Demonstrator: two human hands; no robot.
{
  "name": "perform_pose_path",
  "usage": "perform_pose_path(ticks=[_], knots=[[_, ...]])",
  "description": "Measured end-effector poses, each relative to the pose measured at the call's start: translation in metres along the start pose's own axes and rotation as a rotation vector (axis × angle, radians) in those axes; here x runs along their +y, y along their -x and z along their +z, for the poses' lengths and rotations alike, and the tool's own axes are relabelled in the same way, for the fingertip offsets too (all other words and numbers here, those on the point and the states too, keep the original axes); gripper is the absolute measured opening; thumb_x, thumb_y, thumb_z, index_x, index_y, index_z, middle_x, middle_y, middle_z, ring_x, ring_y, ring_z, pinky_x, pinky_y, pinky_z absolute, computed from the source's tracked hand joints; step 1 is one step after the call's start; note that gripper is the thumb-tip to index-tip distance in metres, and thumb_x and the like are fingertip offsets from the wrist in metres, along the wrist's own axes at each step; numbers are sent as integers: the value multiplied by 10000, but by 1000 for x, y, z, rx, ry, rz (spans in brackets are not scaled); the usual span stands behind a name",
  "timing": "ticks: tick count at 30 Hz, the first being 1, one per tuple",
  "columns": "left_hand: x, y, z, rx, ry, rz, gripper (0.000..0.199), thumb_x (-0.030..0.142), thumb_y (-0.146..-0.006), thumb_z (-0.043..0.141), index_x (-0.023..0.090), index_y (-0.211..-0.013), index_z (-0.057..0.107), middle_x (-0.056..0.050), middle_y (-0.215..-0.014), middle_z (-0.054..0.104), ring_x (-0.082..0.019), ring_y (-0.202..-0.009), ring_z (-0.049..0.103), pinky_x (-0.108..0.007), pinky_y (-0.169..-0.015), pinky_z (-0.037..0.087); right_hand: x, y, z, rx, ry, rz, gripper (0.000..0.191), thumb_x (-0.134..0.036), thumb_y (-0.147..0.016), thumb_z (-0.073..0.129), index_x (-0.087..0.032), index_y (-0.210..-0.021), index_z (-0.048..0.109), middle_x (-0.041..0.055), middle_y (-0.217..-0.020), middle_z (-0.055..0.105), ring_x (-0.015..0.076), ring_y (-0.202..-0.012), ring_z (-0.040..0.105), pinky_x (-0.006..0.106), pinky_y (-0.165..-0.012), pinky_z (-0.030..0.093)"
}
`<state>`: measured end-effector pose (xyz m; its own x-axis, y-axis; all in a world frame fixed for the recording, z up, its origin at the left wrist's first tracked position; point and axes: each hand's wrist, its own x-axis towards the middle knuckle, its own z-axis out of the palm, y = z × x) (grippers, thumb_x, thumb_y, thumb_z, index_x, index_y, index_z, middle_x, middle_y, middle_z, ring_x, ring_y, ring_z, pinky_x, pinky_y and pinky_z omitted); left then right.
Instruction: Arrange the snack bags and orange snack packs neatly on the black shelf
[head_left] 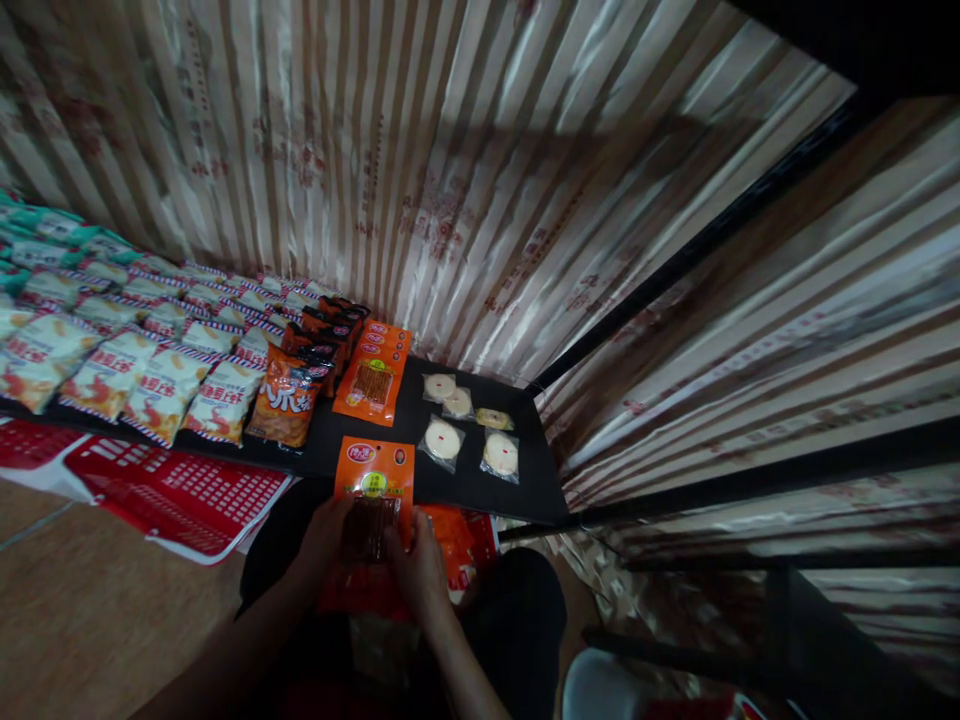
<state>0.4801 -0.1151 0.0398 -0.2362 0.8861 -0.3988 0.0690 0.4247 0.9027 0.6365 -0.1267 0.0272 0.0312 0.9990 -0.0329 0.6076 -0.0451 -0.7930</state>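
Note:
Between my hands is an orange snack packet point(375, 470) with a clear window showing dark brown strips, its top end over the front edge of the black shelf point(465, 490). My left hand point(324, 540) is closed on its left side. On the right side, my right hand point(417, 560) grips it with the thumb on the front. Another orange packet of the same kind point(373, 375) lies flat on the shelf just behind. To the right lie several round white crackers point(442, 440) in clear wrappers and a yellowish wrapped one point(495, 419).
Rows of white snack bags point(169, 385), orange-brown bags point(289, 395) and green bags point(45, 235) fill the shelf's left side. Red baskets point(180, 490) stand below. Black metal bars point(705, 265) slant across the right, before a striped curtain point(480, 180). More orange packets point(454, 545) sit under the shelf.

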Motion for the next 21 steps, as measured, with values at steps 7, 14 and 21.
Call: perform_pose_path(ticks=[7, 14, 21], knots=[[7, -19, -6, -10, 62, -60, 190, 220, -775, 409, 179, -843, 582, -89, -905, 696, -204, -844, 656, -307, -740, 514, -11, -19, 6, -44, -123, -42, 262, -244, -778, 538, -194, -1034, 560, 55, -883, 706, 200, -775, 672, 292, -659, 517], [8, -37, -15, 45, 31, 29, 238, 250, -738, 438, 171, -925, 562, -87, -956, 675, -217, -922, 631, -343, -811, 500, -18, -36, 17, -52, -273, -27, 423, -251, -795, 507, -158, -1206, 481, 61, -861, 713, 206, -731, 679, 299, -619, 535], [16, -54, -16, 127, 2, 23, 454, 205, -753, 454, 137, -1202, 469, -112, -1152, 617, -200, -993, 616, -277, -792, 517, -26, -52, 18, 5, -132, -105, 414, -227, -772, 527, -192, -1184, 559, 63, -1055, 685, 194, -914, 658, 289, -784, 522]])
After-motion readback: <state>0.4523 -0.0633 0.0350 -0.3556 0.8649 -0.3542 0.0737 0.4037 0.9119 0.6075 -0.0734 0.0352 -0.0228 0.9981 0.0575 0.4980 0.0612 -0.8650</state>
